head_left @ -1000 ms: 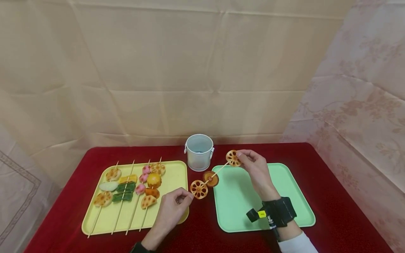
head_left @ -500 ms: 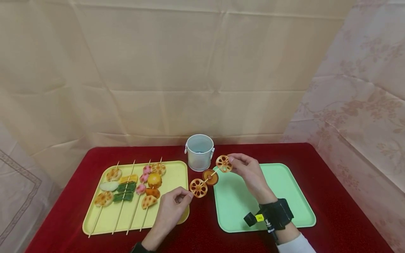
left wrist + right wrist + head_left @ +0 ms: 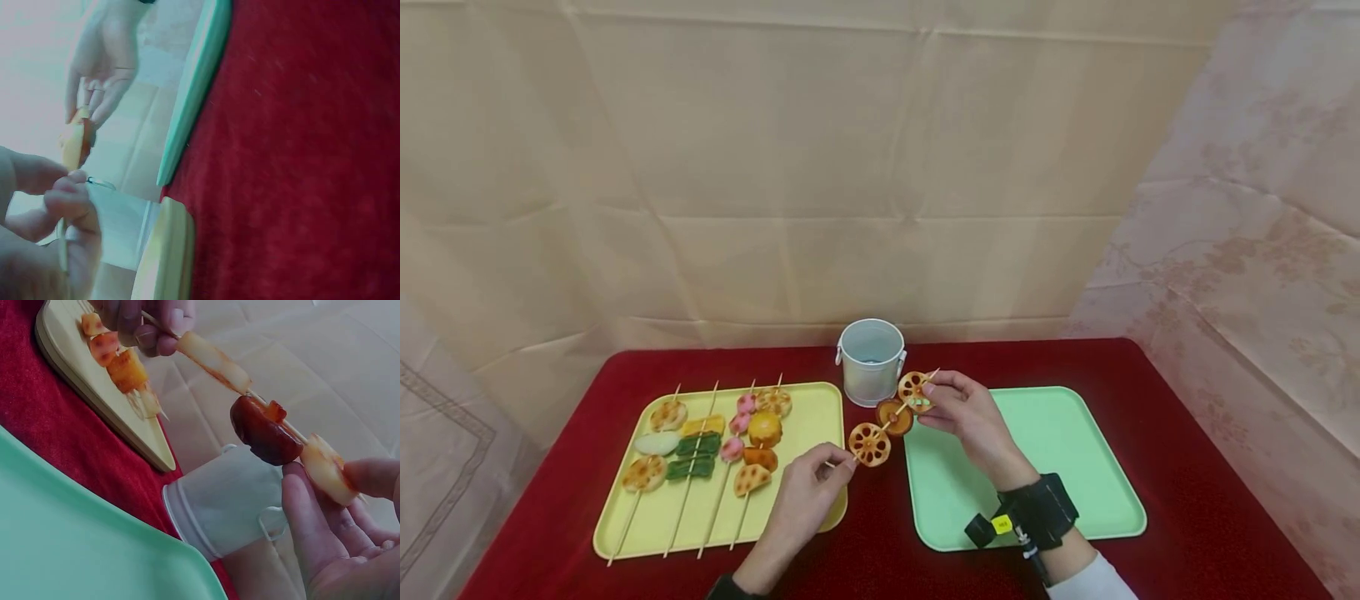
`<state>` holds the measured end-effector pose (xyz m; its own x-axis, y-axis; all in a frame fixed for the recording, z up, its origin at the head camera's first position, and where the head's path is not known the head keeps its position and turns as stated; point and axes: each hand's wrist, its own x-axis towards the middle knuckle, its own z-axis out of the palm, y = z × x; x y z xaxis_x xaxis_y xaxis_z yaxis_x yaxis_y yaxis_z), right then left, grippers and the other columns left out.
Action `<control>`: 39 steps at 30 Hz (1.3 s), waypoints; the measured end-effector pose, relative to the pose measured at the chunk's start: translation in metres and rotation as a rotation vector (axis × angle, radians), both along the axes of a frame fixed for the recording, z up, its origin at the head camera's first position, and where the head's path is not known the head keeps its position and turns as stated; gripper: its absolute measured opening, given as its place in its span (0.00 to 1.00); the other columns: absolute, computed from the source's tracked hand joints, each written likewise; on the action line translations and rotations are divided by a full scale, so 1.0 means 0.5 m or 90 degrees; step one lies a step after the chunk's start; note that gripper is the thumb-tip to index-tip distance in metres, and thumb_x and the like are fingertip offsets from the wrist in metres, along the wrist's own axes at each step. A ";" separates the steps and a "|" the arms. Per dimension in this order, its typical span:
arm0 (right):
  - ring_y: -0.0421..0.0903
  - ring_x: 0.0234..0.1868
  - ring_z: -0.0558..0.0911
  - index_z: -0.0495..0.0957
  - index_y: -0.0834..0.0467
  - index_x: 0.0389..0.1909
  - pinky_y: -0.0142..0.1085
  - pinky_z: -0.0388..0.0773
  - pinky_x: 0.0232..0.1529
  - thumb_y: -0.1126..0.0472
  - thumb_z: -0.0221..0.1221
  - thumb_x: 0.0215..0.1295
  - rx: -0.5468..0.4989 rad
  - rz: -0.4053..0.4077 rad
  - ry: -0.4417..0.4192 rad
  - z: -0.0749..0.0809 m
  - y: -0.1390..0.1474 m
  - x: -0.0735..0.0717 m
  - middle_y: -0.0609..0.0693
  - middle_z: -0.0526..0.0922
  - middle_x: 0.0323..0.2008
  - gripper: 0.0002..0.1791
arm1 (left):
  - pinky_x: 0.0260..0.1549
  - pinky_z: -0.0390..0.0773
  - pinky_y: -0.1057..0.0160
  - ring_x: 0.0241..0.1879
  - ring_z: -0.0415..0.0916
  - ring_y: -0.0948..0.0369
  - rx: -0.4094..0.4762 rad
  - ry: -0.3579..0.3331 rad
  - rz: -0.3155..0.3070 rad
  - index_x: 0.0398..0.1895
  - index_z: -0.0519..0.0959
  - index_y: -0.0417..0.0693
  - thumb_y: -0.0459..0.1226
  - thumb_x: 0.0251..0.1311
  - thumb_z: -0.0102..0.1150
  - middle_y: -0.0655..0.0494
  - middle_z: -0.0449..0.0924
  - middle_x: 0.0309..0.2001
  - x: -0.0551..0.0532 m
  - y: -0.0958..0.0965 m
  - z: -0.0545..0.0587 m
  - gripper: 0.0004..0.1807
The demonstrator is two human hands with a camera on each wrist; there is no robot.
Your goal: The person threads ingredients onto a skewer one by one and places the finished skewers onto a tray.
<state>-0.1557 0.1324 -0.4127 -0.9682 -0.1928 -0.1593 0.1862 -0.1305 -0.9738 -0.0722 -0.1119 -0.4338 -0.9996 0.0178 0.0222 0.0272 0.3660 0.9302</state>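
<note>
My left hand (image 3: 807, 490) pinches a thin wooden skewer (image 3: 257, 399) just below the food on it. Threaded along the stick are a lotus root slice (image 3: 869, 445), a brown mushroom cap (image 3: 262, 432) and a second lotus root slice (image 3: 913, 392). With thumb and fingers my right hand (image 3: 973, 421) grips that second slice at the far end, and the skewer's tip pokes out past it. The whole skewer is held in the air, tilted up to the right, between the two trays. In the left wrist view the slices appear edge-on.
To the left lies a yellow tray (image 3: 808, 408) bearing several loaded skewers (image 3: 700, 454). A green tray (image 3: 1037, 467) sits under my right hand. Behind both stands a small white metal bucket (image 3: 871, 367) with side handles. All rest on a red cloth (image 3: 880, 533).
My right hand has moved down and left, sliding the far lotus root slice along the stick until it is close to the mushroom; the tip now shows. My left hand stays nearly still.
</note>
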 end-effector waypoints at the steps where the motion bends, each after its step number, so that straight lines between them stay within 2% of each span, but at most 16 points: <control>1: 0.49 0.39 0.88 0.71 0.68 0.57 0.41 0.85 0.46 0.60 0.62 0.74 -0.002 -0.001 -0.002 0.000 -0.002 0.001 0.57 0.86 0.44 0.19 | 0.22 0.68 0.69 0.21 0.69 0.68 0.009 -0.020 -0.014 0.36 0.85 0.39 0.34 0.66 0.64 0.59 0.78 0.25 -0.001 -0.002 0.001 0.06; 5: 0.50 0.38 0.88 0.72 0.68 0.56 0.40 0.85 0.44 0.61 0.63 0.74 0.009 -0.004 -0.005 0.001 -0.006 0.004 0.57 0.86 0.43 0.19 | 0.18 0.61 0.70 0.18 0.65 0.67 0.068 -0.086 -0.057 0.39 0.82 0.34 0.34 0.68 0.62 0.58 0.71 0.21 -0.003 -0.009 0.007 0.08; 9: 0.50 0.39 0.88 0.73 0.67 0.56 0.39 0.85 0.44 0.60 0.63 0.73 0.033 -0.020 -0.008 0.000 -0.011 0.004 0.58 0.87 0.43 0.18 | 0.18 0.62 0.69 0.19 0.66 0.66 0.094 -0.103 -0.060 0.39 0.81 0.33 0.34 0.68 0.62 0.58 0.71 0.21 -0.005 -0.010 0.009 0.09; 11: 0.50 0.38 0.88 0.74 0.67 0.55 0.38 0.86 0.43 0.60 0.63 0.73 0.051 -0.032 -0.008 -0.002 -0.013 0.003 0.57 0.87 0.42 0.18 | 0.19 0.64 0.69 0.19 0.68 0.66 0.071 -0.078 -0.054 0.37 0.82 0.36 0.34 0.68 0.64 0.58 0.73 0.22 -0.006 -0.009 0.007 0.07; 13: 0.50 0.39 0.88 0.75 0.66 0.54 0.37 0.85 0.43 0.60 0.64 0.73 0.071 -0.043 -0.006 -0.004 -0.015 0.002 0.57 0.88 0.41 0.17 | 0.21 0.68 0.68 0.21 0.71 0.67 0.023 -0.032 -0.045 0.33 0.84 0.41 0.34 0.66 0.66 0.60 0.77 0.23 -0.007 -0.008 0.006 0.05; 17: 0.52 0.40 0.87 0.77 0.65 0.54 0.38 0.85 0.44 0.59 0.65 0.72 0.108 -0.055 0.002 -0.003 -0.016 0.001 0.57 0.88 0.42 0.17 | 0.29 0.74 0.67 0.27 0.77 0.69 -0.117 0.080 -0.010 0.28 0.89 0.54 0.35 0.60 0.73 0.67 0.83 0.28 -0.008 -0.011 0.005 0.04; 20: 0.51 0.42 0.86 0.78 0.64 0.53 0.40 0.85 0.46 0.57 0.65 0.72 0.137 -0.056 0.013 -0.002 -0.015 0.000 0.57 0.87 0.42 0.17 | 0.32 0.75 0.65 0.30 0.80 0.68 -0.188 0.124 0.012 0.27 0.91 0.58 0.37 0.55 0.77 0.70 0.85 0.28 -0.010 -0.016 0.009 0.04; 23: 0.51 0.44 0.84 0.79 0.62 0.52 0.41 0.83 0.47 0.55 0.65 0.72 0.167 -0.056 0.021 -0.001 -0.015 0.000 0.56 0.88 0.43 0.16 | 0.30 0.75 0.65 0.29 0.80 0.68 -0.214 0.132 0.013 0.26 0.91 0.59 0.39 0.52 0.80 0.70 0.86 0.27 -0.014 -0.020 0.016 0.04; 26: 0.52 0.47 0.83 0.80 0.61 0.52 0.43 0.80 0.47 0.54 0.65 0.72 0.189 -0.059 0.022 0.000 -0.015 0.001 0.54 0.88 0.43 0.17 | 0.28 0.73 0.67 0.26 0.78 0.70 -0.226 0.120 -0.002 0.24 0.90 0.58 0.41 0.50 0.81 0.70 0.86 0.25 -0.018 -0.024 0.021 0.05; 30: 0.56 0.49 0.82 0.81 0.60 0.51 0.45 0.78 0.47 0.52 0.66 0.71 0.206 -0.059 0.022 0.002 -0.017 0.003 0.53 0.88 0.44 0.18 | 0.24 0.69 0.69 0.22 0.71 0.74 -0.249 0.098 -0.039 0.22 0.90 0.58 0.43 0.48 0.82 0.71 0.85 0.22 -0.021 -0.030 0.028 0.07; 34: 0.59 0.50 0.81 0.82 0.59 0.51 0.46 0.76 0.46 0.51 0.67 0.70 0.215 -0.050 0.022 0.005 -0.021 0.002 0.53 0.88 0.43 0.17 | 0.21 0.66 0.69 0.21 0.67 0.75 -0.273 0.097 -0.078 0.22 0.90 0.57 0.43 0.50 0.81 0.71 0.84 0.22 -0.021 -0.034 0.037 0.07; 39: 0.58 0.49 0.80 0.83 0.58 0.50 0.46 0.75 0.46 0.49 0.66 0.70 0.216 -0.028 0.031 0.010 -0.026 -0.002 0.52 0.88 0.42 0.17 | 0.22 0.68 0.69 0.21 0.69 0.75 -0.273 0.117 -0.076 0.21 0.88 0.57 0.41 0.51 0.80 0.71 0.83 0.21 -0.012 -0.035 0.042 0.08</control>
